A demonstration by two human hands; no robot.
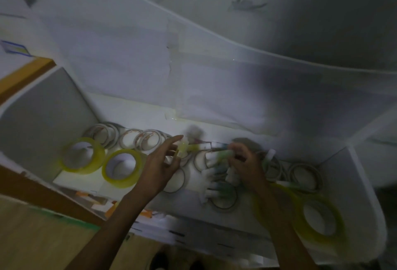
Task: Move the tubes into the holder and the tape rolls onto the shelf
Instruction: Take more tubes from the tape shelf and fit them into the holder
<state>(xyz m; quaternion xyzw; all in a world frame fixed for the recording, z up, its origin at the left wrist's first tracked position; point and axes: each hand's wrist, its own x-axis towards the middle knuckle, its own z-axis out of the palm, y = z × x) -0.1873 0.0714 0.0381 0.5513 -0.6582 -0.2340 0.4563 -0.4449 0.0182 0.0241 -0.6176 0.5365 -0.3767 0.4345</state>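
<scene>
Dim light covers a white shelf [111,106] with curved side walls, a pale wall behind it and a wooden edge [23,74] at the far left. Both bare arms reach up and in from the bottom of the view. The left hand [160,167] is open, fingers spread and slightly bent, its fingertips touching a small pale tube [185,147] with a yellowish body that lies over the shelf floor. The right hand [247,162] is blurred by motion; its fingers are curled around a greenish tube [223,155], gripping it. Just below that hand lies a loose cluster of white-capped tubes [211,184]. Around the hands, thin white tape rolls [148,140] lie flat near the back wall, with more on the right [305,175]. Two thick yellow tape rolls [82,155] sit side by side on the left, and another yellow roll [318,219] lies at the right front. Papers and orange bits [103,204] lie below the shelf's front edge.
</scene>
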